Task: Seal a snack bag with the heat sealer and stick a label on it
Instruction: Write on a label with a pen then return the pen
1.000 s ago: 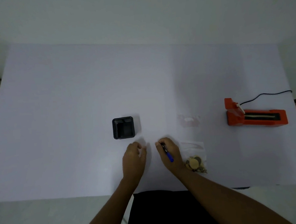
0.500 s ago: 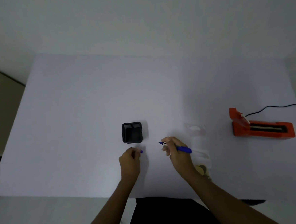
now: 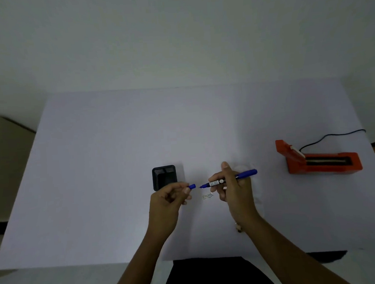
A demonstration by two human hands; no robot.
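Closest in, two bare forearms come up over the near edge of the pale tabletop (image 3: pixel 96 181). Tucked by the right wrist, around 5 o'clock from the hands, is the snack bag (image 3: pixel 238 227). I can only make out a small bit of its contents poking out there; the rest is hidden or too see-through to tell. The left hand (image 3: pixel 168 202) has its grip narrowed right down, fingertips pinching a little blue cap (image 3: pixel 192 186) that points toward 3 o'clock. The right hand (image 3: pixel 234 190) has its grip curled round a blue marker (image 3: pixel 229 179), held roughly level, with the bare tip aimed at 9 o'clock and sitting just short of the cap, not touching it. Flat on the tabletop in the gap between the two hands, at 6 o'clock from the marker tip, lies the small white label (image 3: pixel 207 196) with some writing on it, too small to read. Just past the left hand at 12 o'clock stands a black square pen holder (image 3: pixel 164 176). Well off at 3 o'clock sits the orange heat sealer (image 3: pixel 318 159) — taller block at its left end, long low body to the right — with a black cord (image 3: pixel 332 136) trailing away toward 2 o'clock.
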